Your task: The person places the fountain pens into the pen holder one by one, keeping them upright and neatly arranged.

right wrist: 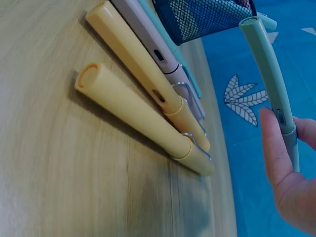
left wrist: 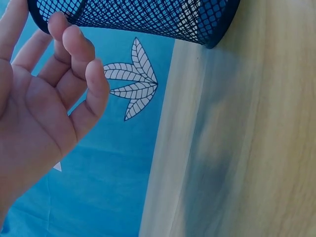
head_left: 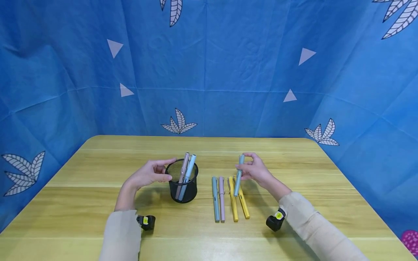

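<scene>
A black mesh pen cup point(head_left: 182, 181) point(left wrist: 148, 17) point(right wrist: 207, 17) stands on the wooden table point(head_left: 81, 203), holding a pink pen point(head_left: 183, 174) and a light blue pen point(head_left: 188, 174). My left hand point(head_left: 151, 174) point(left wrist: 44, 98) is beside its left rim, fingers loosely curved, touching the mesh. My right hand point(head_left: 256, 170) point(right wrist: 291, 168) pinches a grey-blue pen point(head_left: 239, 174) point(right wrist: 270, 74) lifted above the row. Flat on the table lie a teal pen point(head_left: 215, 199), a pink pen point(head_left: 222, 199) point(right wrist: 148, 42) and two yellow pens point(head_left: 232, 201) point(right wrist: 143, 69) point(head_left: 243, 204) point(right wrist: 143, 121).
A blue cloth backdrop with white leaf prints point(head_left: 209, 65) surrounds the table on the back and sides. Bare wood lies at the front, far left and right of the table.
</scene>
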Demonstrator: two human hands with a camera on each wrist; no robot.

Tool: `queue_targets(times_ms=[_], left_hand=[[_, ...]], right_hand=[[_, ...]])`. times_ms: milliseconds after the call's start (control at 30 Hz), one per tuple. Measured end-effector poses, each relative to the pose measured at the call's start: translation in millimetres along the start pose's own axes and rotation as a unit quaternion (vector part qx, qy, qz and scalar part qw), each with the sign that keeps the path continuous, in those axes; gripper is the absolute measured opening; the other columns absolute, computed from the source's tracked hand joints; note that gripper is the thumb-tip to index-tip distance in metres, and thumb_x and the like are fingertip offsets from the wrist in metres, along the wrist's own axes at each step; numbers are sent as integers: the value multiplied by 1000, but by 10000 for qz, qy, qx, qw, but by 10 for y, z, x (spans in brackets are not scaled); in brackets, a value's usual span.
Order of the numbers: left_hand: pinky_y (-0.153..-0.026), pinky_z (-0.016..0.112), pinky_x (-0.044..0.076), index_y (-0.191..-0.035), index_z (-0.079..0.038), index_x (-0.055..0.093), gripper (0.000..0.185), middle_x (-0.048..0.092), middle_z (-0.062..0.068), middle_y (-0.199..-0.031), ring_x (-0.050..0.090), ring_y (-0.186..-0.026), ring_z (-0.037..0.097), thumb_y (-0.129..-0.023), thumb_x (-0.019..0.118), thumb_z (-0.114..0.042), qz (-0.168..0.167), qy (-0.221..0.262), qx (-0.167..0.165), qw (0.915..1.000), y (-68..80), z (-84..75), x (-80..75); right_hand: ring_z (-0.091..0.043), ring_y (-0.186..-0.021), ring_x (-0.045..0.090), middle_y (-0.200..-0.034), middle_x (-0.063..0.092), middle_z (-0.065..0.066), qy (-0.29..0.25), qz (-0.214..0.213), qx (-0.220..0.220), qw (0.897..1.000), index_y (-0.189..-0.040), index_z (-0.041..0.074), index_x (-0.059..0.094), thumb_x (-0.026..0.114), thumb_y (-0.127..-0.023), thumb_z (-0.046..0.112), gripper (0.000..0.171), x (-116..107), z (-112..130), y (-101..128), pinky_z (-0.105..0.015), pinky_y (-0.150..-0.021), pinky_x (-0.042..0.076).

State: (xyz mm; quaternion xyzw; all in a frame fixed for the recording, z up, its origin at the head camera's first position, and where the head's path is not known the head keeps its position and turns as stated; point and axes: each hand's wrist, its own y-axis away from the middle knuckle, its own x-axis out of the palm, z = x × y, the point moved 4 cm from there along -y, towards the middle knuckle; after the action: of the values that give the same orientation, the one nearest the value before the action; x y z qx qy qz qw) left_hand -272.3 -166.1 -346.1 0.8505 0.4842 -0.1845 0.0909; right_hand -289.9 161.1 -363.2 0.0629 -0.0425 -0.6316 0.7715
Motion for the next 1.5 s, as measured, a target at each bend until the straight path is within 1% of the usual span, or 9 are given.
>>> queue_targets(times_ms=[233, 367, 567, 800, 867, 1000, 1133, 1300, 1500], left_hand=[[-56, 33, 39, -131, 1, 43, 55, 38, 0, -63, 35, -57, 12, -82, 64, -12, 53, -39, 159, 9999, 12, 11, 2], [-57, 32, 40, -131, -1, 44, 58, 39, 1, -63, 36, -57, 12, -81, 67, -17, 21, 75, -11, 10000, 14, 33, 12], [-57, 33, 41, -131, 0, 43, 53, 40, 2, -63, 38, -57, 13, -82, 64, -8, 31, 181, -126, 9998, 18, 43, 29], [-56, 32, 41, -131, -1, 44, 54, 41, 2, -63, 39, -57, 15, -82, 65, -11, 31, 271, -243, 9993, 11, 61, 26], [-57, 32, 41, -131, -1, 43, 55, 42, 3, -63, 40, -57, 14, -82, 65, -12, 48, 318, -242, 9992, 12, 54, 26], [-57, 31, 42, -131, 0, 43, 58, 43, 4, -64, 41, -58, 14, -81, 67, -15, 68, 348, -264, 9990, 14, 45, 27], [-56, 30, 41, -131, -1, 43, 55, 42, 4, -64, 40, -58, 15, -81, 66, -12, 68, 351, -277, 9990, 17, 36, 28], [-57, 32, 41, -131, -2, 43, 53, 43, 4, -64, 41, -58, 15, -83, 63, -9, 67, 342, -241, 9991, 22, 37, 20], [-56, 33, 41, -132, -2, 43, 51, 43, 4, -64, 42, -57, 14, -84, 61, -6, 89, 341, -219, 9991, 23, 30, 18]], right_hand=[[-14, -56, 57, -84, 53, -13, -153, -123, -66, 9998, -132, -1, 17, 55, -84, -4, 61, 47, 40, -1, -29, -55, 51], [-14, -56, 56, -83, 53, -12, -155, -143, -111, 9997, -133, -2, 16, 55, -84, -3, 62, 73, 51, 0, -31, -56, 52], [-14, -55, 56, -83, 53, -13, -277, -182, -144, 9993, -132, -1, 17, 55, -85, -4, 61, 114, 44, -3, -29, -55, 51], [-16, -55, 58, -79, 55, -11, -547, -319, -340, 9974, -132, 4, 20, 54, -85, -4, 58, 160, 54, -13, -27, -53, 51], [-16, -54, 59, -76, 55, -10, -604, -370, -415, 9966, -129, 5, 24, 54, -85, -5, 55, 171, 57, -16, -26, -51, 51], [-15, -53, 59, -73, 57, -6, -708, -436, -604, 9947, -121, 0, 31, 54, -86, -4, 42, 190, 64, -17, -26, -50, 50], [-15, -54, 60, -73, 56, -4, -823, -472, -768, 9925, -116, -2, 35, 53, -86, -5, 35, 225, 88, -1, -27, -51, 51], [-18, -57, 62, -74, 55, -4, -907, -636, -913, 9896, -118, -3, 35, 54, -86, -4, 37, 267, 127, 6, -32, -56, 52], [-18, -61, 62, -80, 56, -5, -1140, -795, -955, 9857, -122, -1, 36, 51, -86, -6, 39, 338, 216, 40, -31, -59, 52]])
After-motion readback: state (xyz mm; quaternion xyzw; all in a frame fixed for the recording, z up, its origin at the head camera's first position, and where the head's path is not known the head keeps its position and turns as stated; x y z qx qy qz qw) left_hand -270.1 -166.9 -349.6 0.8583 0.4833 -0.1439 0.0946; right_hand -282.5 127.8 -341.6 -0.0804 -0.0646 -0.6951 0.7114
